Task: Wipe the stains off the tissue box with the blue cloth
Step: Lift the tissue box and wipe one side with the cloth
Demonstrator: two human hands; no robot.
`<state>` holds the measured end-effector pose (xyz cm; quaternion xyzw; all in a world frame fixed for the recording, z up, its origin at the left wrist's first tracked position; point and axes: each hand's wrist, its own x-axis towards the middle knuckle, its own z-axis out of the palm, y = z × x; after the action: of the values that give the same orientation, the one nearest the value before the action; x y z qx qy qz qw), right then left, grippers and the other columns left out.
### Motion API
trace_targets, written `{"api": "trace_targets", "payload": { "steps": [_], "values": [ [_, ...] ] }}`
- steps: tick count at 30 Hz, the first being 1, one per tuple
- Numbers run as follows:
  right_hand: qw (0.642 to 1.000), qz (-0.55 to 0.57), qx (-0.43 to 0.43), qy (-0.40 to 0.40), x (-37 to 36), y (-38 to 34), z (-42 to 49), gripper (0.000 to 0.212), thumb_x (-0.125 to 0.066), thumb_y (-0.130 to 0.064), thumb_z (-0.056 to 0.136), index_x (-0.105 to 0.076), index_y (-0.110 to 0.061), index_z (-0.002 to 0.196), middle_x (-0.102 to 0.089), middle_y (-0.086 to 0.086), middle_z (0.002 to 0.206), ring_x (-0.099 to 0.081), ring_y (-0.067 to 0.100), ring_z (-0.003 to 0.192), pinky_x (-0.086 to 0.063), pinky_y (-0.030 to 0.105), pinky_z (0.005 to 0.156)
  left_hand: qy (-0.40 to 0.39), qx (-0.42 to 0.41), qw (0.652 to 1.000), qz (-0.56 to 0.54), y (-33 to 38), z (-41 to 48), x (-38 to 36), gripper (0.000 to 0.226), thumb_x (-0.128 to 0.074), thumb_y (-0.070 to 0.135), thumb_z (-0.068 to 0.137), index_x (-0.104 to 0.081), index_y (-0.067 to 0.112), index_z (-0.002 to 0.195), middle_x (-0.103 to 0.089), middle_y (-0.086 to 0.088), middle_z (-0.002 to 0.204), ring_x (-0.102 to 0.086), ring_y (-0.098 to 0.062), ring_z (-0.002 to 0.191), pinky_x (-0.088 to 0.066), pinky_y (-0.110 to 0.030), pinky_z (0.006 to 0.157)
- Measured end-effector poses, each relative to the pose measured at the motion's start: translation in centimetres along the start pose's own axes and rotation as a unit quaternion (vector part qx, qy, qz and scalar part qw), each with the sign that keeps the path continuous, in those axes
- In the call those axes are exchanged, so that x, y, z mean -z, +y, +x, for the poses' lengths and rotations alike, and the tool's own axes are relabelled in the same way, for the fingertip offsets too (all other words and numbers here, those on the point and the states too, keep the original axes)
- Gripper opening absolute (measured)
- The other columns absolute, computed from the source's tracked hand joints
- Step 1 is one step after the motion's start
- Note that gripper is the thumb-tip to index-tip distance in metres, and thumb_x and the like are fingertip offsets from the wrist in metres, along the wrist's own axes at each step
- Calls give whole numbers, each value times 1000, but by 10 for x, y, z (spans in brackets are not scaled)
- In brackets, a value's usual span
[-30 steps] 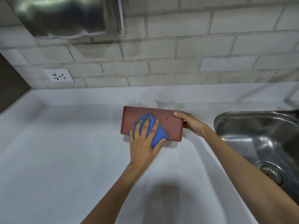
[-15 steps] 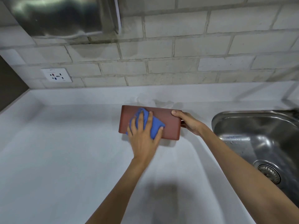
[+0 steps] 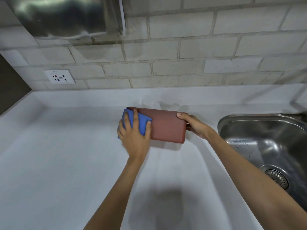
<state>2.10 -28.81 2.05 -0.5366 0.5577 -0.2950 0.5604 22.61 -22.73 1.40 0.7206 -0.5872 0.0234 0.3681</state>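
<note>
A reddish-brown tissue box stands on the white counter near the back wall, its broad side facing me. White tissue sticks out behind its top edge. My left hand presses the blue cloth flat against the box's left end, fingers spread over the cloth. My right hand grips the box's right end, thumb on the top corner. No stain shows on the bare part of the box face.
A steel sink with a drain strainer lies to the right. A white wall socket sits on the brick backsplash at left. A steel hood hangs overhead.
My left hand has slid the blue cloth leftward across the box face, from the middle to the left end. My right hand has kept its hold on the right end.
</note>
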Motion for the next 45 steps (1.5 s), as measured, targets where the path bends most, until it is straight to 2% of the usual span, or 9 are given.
{"api": "trace_targets", "payload": {
  "steps": [3, 12, 17, 20, 25, 30, 34, 38, 45],
  "values": [
    [1000, -8, -5, 7, -1, -1, -1, 69, -53, -65, 65, -54, -28, 123, -61, -4, 111, -54, 13, 98, -36, 32, 97, -5, 18, 1000, -4, 21, -2, -6, 59, -56, 42, 89, -45, 16, 140, -41, -17, 147, -39, -42, 130, -30, -53, 109],
    [999, 21, 25, 6, -1, 0, -1, 32, -54, -49, 84, -61, -31, 110, -67, -3, 109, -59, 16, 103, -43, 31, 93, -33, -188, 981, 39, 53, -28, -18, 59, -57, 47, 83, -55, 15, 132, -53, -17, 139, -53, -39, 122, -43, -53, 101],
    [1000, -2, -1, 5, -3, -4, -5, 66, -56, -72, 53, -58, -37, 109, -63, -9, 103, -56, 9, 94, -37, 28, 91, 12, 35, 999, -19, -2, 17, -3, 60, -55, 39, 90, -40, 16, 143, -38, -19, 149, -39, -40, 130, -30, -51, 110],
    [1000, -3, 1, 4, -4, -5, -6, 59, -56, -72, 53, -58, -41, 104, -63, -11, 103, -55, 9, 95, -36, 28, 92, 19, 97, 994, -42, 6, 20, -2, 60, -53, 39, 91, -37, 14, 144, -35, -18, 151, -37, -40, 131, -28, -51, 110],
    [1000, 14, 20, 14, -4, -1, -1, 22, -53, -49, 86, -61, -38, 103, -66, -10, 104, -59, 10, 95, -41, 24, 84, -34, -70, 997, 17, 63, -25, -16, 57, -42, 47, 88, -51, 14, 135, -51, -17, 140, -52, -41, 122, -44, -53, 100],
    [999, 24, 27, 2, -3, -2, -1, 21, -52, -43, 88, -63, -35, 104, -68, -7, 105, -61, 11, 99, -46, 24, 86, -49, -205, 976, 46, 53, -31, -18, 58, -47, 48, 85, -54, 16, 133, -53, -16, 138, -54, -38, 121, -46, -50, 99],
    [1000, 18, 8, 12, -5, -3, -3, 52, -59, -54, 74, -60, -24, 117, -65, -7, 99, -60, 10, 91, -42, 21, 79, -11, -45, 999, 9, 17, -4, -12, 60, -55, 43, 89, -42, 16, 141, -41, -18, 147, -40, -40, 132, -30, -52, 111],
    [998, 14, 19, 62, -19, -4, -3, 93, -68, -55, 72, -34, -7, 143, -48, 4, 140, -47, 21, 129, -35, 24, 98, 1, 147, 987, -67, 18, 4, -8, 62, -43, 44, 95, -24, 20, 149, -21, -13, 157, -22, -34, 141, -16, -48, 115],
    [981, 32, 58, 182, -55, -16, -13, 104, -72, -52, 69, -22, -10, 149, -41, 10, 147, -41, 22, 134, -37, 23, 97, -55, 64, 973, -216, 54, -40, -2, 59, -39, 36, 98, -17, 17, 150, -12, -16, 159, -13, -30, 144, -14, -44, 120]
  ]
}}
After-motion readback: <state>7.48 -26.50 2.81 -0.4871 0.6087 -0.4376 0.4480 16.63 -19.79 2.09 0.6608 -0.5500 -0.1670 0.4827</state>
